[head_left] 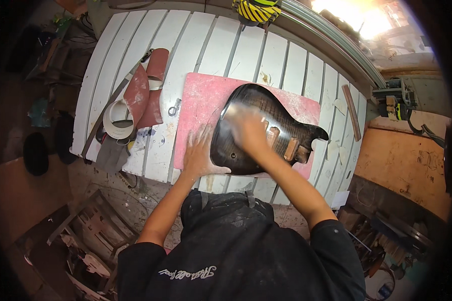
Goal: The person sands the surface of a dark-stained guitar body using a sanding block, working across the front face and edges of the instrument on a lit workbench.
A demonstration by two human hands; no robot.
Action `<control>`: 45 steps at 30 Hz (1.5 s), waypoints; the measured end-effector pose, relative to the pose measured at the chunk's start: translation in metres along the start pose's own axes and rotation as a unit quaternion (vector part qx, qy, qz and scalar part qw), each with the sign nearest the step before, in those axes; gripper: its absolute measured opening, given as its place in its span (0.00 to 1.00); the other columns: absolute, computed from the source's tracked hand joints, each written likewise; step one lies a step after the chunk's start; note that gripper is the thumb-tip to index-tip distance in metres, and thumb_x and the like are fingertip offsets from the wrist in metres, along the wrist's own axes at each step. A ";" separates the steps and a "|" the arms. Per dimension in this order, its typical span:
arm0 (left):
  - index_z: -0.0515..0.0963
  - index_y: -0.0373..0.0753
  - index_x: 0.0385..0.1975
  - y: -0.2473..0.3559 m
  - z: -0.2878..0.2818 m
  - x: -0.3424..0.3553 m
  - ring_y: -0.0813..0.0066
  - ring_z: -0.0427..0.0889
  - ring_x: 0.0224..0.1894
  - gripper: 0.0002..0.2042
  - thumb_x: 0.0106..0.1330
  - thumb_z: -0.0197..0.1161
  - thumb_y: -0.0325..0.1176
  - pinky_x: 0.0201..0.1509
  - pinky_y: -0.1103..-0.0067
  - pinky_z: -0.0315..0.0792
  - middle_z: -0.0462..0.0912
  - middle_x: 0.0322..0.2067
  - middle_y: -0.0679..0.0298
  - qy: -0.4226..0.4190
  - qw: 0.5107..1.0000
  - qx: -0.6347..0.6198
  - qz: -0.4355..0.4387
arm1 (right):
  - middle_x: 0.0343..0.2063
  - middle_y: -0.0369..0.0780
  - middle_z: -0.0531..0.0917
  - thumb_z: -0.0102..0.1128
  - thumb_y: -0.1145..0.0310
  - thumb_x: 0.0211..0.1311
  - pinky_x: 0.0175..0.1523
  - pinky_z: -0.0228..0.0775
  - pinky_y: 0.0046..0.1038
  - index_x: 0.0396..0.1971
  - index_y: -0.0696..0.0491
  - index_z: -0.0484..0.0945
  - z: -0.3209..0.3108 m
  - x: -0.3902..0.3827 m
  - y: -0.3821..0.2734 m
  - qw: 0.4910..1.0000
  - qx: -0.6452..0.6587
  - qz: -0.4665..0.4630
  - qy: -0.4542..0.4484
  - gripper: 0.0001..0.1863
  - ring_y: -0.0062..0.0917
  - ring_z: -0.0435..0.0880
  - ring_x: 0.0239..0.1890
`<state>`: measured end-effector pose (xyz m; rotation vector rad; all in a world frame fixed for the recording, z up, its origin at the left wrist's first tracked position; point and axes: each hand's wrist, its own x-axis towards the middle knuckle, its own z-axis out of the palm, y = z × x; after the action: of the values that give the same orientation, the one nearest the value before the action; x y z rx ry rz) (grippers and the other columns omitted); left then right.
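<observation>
On my left, the left grip (198, 148), a bare dusty hand, lies palm down with fingers extended on a pink mat (196, 95), its thumb against the lower left edge of a dark, glossy guitar body (281, 118); it is unclosed. To its right, the right grip (248, 130) is on the body's upper face, blurred; I cannot tell how far its fingers close or whether they hold something. The body lies flat on the mat, its horned end to the right, beside cut-out cavities. Beneath is a white slatted bench (181, 40): at left, curled rust-red sheets (136, 93) and a grey cloth (113, 155); at top, a yellow-and-black striped object (256, 10); at right, a narrow wooden strip (351, 113). A wooden frame (98, 228) stands at lower left; bright light enters at upper right. A pink margin shows left of the body, while its lower edge sits near the mat's near edge and the horn crosses the right one, with bare slats beyond.
</observation>
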<state>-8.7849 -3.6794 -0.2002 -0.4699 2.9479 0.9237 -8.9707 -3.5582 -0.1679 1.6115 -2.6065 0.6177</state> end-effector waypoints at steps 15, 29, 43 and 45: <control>0.55 0.30 0.78 -0.008 0.010 -0.001 0.52 0.52 0.82 0.54 0.57 0.69 0.59 0.84 0.50 0.38 0.59 0.78 0.47 0.016 1.000 0.008 0.015 | 0.63 0.43 0.79 0.61 0.62 0.68 0.61 0.69 0.52 0.50 0.40 0.86 -0.012 -0.053 -0.027 0.997 0.044 0.036 -0.055 0.13 0.47 0.79 0.54; 0.55 0.31 0.78 -0.008 0.011 -0.001 0.50 0.53 0.82 0.53 0.56 0.68 0.57 0.84 0.50 0.38 0.59 0.78 0.46 0.025 1.000 0.003 0.019 | 0.65 0.41 0.78 0.67 0.63 0.65 0.63 0.66 0.52 0.55 0.41 0.84 -0.009 -0.088 -0.043 0.996 0.082 -0.008 -0.039 0.17 0.44 0.77 0.60; 0.54 0.31 0.78 -0.003 0.005 0.000 0.49 0.52 0.82 0.58 0.49 0.73 0.57 0.83 0.49 0.39 0.59 0.78 0.47 0.015 1.000 -0.011 0.018 | 0.67 0.46 0.76 0.63 0.62 0.69 0.62 0.65 0.55 0.47 0.43 0.87 0.003 -0.068 -0.027 0.999 0.029 0.003 -0.018 0.10 0.45 0.76 0.62; 0.54 0.31 0.78 -0.007 0.007 -0.002 0.49 0.52 0.82 0.59 0.47 0.74 0.57 0.83 0.49 0.39 0.59 0.78 0.46 0.013 1.000 -0.013 0.020 | 0.68 0.44 0.75 0.66 0.62 0.66 0.65 0.64 0.55 0.48 0.41 0.87 0.000 -0.086 -0.036 0.995 0.087 0.004 -0.056 0.11 0.45 0.75 0.64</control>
<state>-8.7818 -3.6801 -0.2095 -0.4283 2.9820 0.9675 -8.8994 -3.4988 -0.1749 1.7322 -2.7062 0.7998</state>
